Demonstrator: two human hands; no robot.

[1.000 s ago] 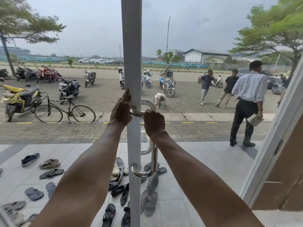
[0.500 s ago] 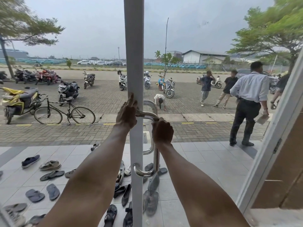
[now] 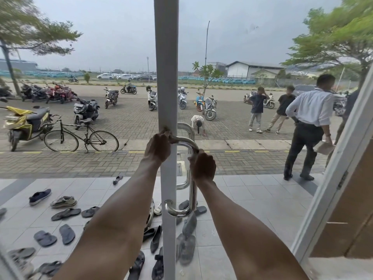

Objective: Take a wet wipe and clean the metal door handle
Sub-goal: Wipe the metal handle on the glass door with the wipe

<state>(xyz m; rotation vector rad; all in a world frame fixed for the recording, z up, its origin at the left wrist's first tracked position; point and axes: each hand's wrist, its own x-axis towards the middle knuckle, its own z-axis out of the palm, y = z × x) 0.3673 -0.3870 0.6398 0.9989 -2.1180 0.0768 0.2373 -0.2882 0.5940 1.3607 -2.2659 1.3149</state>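
The left hand (image 3: 156, 148) is closing on the top bend of the door handle (image 3: 190, 178) beside the white door frame (image 3: 166, 77), probably steadying the door. The right hand (image 3: 202, 168) is gripping the handle's upright bar just below that bend, apparently rubbing it. The wipe is hidden.

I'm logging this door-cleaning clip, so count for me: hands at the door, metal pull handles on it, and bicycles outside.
Hands: 2, left hand and right hand
Metal pull handles: 2, near handle and outer handle behind the glass
Bicycles: 1, black bicycle
Total: 5
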